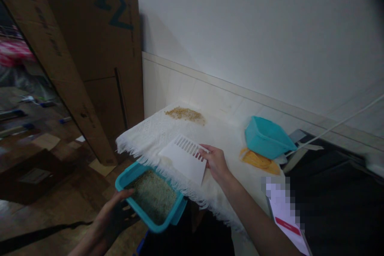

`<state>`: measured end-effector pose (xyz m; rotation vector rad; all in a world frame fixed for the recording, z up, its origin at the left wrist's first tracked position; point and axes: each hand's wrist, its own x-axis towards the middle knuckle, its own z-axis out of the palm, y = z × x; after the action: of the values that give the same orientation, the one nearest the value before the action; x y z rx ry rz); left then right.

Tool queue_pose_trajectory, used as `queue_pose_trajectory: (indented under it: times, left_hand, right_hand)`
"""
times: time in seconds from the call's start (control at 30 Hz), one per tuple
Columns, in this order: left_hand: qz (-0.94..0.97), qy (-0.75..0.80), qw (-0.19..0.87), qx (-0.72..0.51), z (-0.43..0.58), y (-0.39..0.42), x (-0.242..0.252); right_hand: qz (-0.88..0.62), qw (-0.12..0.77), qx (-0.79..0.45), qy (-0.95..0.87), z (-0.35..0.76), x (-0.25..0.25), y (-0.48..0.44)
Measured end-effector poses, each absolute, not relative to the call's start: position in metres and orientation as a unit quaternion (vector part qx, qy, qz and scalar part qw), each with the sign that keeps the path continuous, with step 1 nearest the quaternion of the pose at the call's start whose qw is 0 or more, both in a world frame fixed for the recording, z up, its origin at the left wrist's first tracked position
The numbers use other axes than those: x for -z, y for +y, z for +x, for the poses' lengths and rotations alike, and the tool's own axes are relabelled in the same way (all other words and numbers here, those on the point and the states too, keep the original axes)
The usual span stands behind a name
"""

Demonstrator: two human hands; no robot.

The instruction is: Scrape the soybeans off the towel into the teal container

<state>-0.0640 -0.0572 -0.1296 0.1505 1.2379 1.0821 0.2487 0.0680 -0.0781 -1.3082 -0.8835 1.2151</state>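
Observation:
My left hand grips the near left rim of a teal plastic tray, thumb over the edge and fingers beneath. Pale greenish-grey granules cover the tray's bottom. It is held just below the fringed edge of a white tablecloth. In my right hand is a white slotted sheet, pinched at its right side and tilted over the cloth's edge beside the tray. Its row of slots faces the wall. Farther back on the cloth lies a spread of tan granules.
A second teal container stands at the right by a folded yellow cloth. A phone-like device with a lit screen lies nearer me. A tall cardboard box rises at the left, and a white cable crosses at the right.

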Motion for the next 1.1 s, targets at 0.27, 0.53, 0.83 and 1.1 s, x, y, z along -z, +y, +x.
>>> queue_pose_trajectory:
  times: [0.27, 0.53, 0.83, 1.1]
  left_hand:
    - [0.068, 0.544, 0.683, -0.482, -0.065, -0.057, 0.13]
    - [0.071, 0.546, 0.68, -0.485, -0.064, -0.058, 0.125]
    - [0.074, 0.549, 0.682, -0.478, -0.07, -0.057, 0.13]
    - [0.091, 0.546, 0.68, -0.481, -0.085, -0.07, 0.165]
  right_hand:
    - [-0.529, 0.514, -0.548, -0.395, 0.243, 0.067, 0.051]
    - [-0.553, 0.592, -0.469, -0.352, 0.237, 0.068, 0.093]
    - [-0.511, 0.496, -0.538, -0.45, 0.206, 0.074, 0.035]
    - [-0.519, 0.513, -0.496, -0.471, 0.22, 0.061, 0.017]
